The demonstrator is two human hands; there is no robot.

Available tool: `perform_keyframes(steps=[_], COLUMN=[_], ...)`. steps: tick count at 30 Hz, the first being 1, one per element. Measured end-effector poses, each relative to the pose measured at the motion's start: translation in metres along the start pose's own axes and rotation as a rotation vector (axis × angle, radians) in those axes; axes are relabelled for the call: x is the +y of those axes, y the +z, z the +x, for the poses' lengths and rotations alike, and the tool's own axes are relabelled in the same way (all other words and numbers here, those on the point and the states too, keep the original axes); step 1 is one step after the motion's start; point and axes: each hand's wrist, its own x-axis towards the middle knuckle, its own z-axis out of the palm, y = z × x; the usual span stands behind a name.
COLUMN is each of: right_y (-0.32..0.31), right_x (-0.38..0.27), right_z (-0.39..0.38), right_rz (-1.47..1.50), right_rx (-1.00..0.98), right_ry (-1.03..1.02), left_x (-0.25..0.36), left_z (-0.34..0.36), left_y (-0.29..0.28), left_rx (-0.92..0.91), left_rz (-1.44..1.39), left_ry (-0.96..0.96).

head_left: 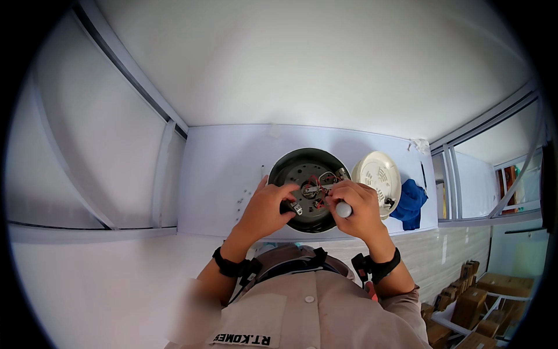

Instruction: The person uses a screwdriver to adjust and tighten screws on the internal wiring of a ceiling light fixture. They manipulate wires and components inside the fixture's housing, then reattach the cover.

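A round, dark appliance housing (pixel 311 223) lies on the white table with its inside facing up. Red and pale wires (pixel 318 177) and a metal strip cross its middle. My left hand (pixel 263 210) curls over the housing's left rim, thumb and forefinger inside, another fingertip outside. Close to that thumb is a small silver bracket (pixel 297 207). My right hand (pixel 360 208) is closed round a tool with a rounded grey handle (pixel 344 209), over the right side of the housing. The tool's working end is hidden by my fingers.
A cream vented base (pixel 379 174) leans just right of the housing, beside a crumpled blue cloth (pixel 410 203). Several small screw-like bits (pixel 239 202) lie left on the table (pixel 215 151). A white wall stands behind; cardboard boxes (pixel 469 305) sit at lower right.
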Motion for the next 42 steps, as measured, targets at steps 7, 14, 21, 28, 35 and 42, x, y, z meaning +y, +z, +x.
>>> perform_keyframes(steps=[7,14,21,28,35,42], right_y=[-0.025,-0.034,-0.034,-0.03,-0.025,0.009], right_x=[-0.001,0.005,0.012,0.023,0.032,0.046], right_z=[-0.023,-0.05,-0.07,-0.096,-0.113,-0.127], right_rz=[0.061,0.143,0.202,0.266,0.527,0.749], right_rx=[0.083,0.242,0.351,0.267,-0.277,-0.398], right_ry=[0.078,0.195,0.351,0.81,1.275,1.279], left_x=[0.011,0.012,0.007,0.007,0.009,0.008], left_z=[-0.002,-0.003,-0.003,-0.004,-0.003,-0.004], left_y=[0.003,0.018,0.026,0.027,0.025,0.021], left_rx=[-0.014,0.043,0.091,0.069,0.11,0.104], left_rz=[0.196,0.256,0.181,0.059,0.087,0.009], left_ry=[0.025,0.021,0.047,-0.043,-0.002,-0.052])
